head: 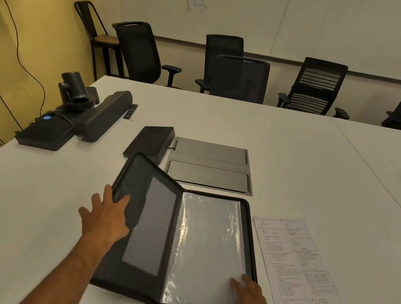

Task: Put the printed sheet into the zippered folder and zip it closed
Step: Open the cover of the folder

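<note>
On the big white table, near its front edge, the zippered folder lies unzipped & open: right half flat w/ clear plastic sleeves showing, left cover tilted up off the surface. Beyond it, set into the tabletop, a grey two-lid cable hatch; just left of that a black flat device, touching or nearly touching the folder's raised top corner. Far left: black soundbar, conference cam behind it, a flat black box w/ a blue light, and a small remote beside the bar. Printed sheet lies flat on the table just right of the folder, apart from it, not inside. Left hand grips the raised cover's outer edge, thumb over the inside face, other fingers spread behind. Right hand rests on the lower right corner of the sleeves, fingers fairly straight, pressing, holding nothing. Office chairs line the far side.
</note>
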The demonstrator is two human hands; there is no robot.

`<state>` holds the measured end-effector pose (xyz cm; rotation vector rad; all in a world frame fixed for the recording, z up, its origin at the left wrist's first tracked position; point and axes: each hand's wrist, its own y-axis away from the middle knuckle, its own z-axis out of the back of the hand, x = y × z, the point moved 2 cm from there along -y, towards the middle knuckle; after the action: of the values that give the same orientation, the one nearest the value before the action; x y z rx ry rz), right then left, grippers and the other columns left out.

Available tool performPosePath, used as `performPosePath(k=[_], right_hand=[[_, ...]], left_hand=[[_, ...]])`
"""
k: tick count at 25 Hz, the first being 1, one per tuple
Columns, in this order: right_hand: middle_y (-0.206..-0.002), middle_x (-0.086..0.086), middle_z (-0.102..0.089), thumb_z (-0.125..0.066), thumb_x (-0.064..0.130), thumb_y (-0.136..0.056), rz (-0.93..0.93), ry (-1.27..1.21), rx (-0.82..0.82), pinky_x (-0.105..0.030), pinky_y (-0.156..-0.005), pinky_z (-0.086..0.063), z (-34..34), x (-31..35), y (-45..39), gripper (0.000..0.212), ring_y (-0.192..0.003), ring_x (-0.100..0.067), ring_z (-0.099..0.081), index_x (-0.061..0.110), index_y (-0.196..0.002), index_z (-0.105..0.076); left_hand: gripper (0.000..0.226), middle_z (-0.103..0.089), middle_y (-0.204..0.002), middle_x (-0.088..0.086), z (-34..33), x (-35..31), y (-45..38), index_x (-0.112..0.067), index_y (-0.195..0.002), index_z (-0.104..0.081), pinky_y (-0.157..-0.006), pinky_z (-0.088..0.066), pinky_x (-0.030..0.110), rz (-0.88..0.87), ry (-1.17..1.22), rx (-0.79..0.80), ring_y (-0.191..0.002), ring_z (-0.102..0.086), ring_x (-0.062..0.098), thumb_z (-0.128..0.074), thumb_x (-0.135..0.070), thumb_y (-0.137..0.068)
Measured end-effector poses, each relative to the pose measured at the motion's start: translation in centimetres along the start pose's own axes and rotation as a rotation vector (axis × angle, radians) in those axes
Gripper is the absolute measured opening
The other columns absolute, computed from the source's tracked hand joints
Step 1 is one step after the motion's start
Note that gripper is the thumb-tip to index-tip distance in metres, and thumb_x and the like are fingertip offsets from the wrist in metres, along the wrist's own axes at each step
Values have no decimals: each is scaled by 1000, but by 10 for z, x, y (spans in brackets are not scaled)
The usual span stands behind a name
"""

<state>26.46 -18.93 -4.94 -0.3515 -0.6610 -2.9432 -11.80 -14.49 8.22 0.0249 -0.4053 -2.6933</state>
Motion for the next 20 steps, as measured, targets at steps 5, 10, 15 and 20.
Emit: performPosePath(k=[5, 10, 15, 20], right_hand=[[-158, 3, -12, -57, 61, -75, 4, 7, -12, -39, -116, -25, 0, -1, 1, 81, -143, -21, -15, 37, -145, -24], [-157, 4, -13, -57, 63, -74, 13, 11, -42, -39, -115, -25, 1, -1, 1, 81, -142, -20, -16, 40, -144, -24], [-156, 6, -15, -58, 64, -72, 16, -1, -52, -39, -115, -26, 1, -3, 0, 81, -141, -19, -17, 41, -143, -25], [-150, 5, -31, -55, 71, -73, 31, -200, -79, -32, -112, -31, 10, -11, -5, 83, -132, -15, -34, 32, -143, -32]], left_hand=[[78, 7, -163, 10, -65, 12, -8, -39, -153, -12, -115, -13, 62, 12, -83, 140, -147, 2, 38, -56, -44, -89], [81, 1, -163, 9, -108, 22, -1, -35, -155, -3, -117, -26, 51, -5, 128, 335, -147, -10, 40, -54, -46, -93], [75, -5, -163, 7, -120, 26, -5, -38, -154, -9, -115, -28, 54, 29, 189, 323, -146, -14, 38, -50, -54, -93], [64, -34, -149, 6, -105, 9, -16, -30, -143, -38, -106, -37, 48, 29, 123, 102, -135, -33, 29, -40, -66, -90]])
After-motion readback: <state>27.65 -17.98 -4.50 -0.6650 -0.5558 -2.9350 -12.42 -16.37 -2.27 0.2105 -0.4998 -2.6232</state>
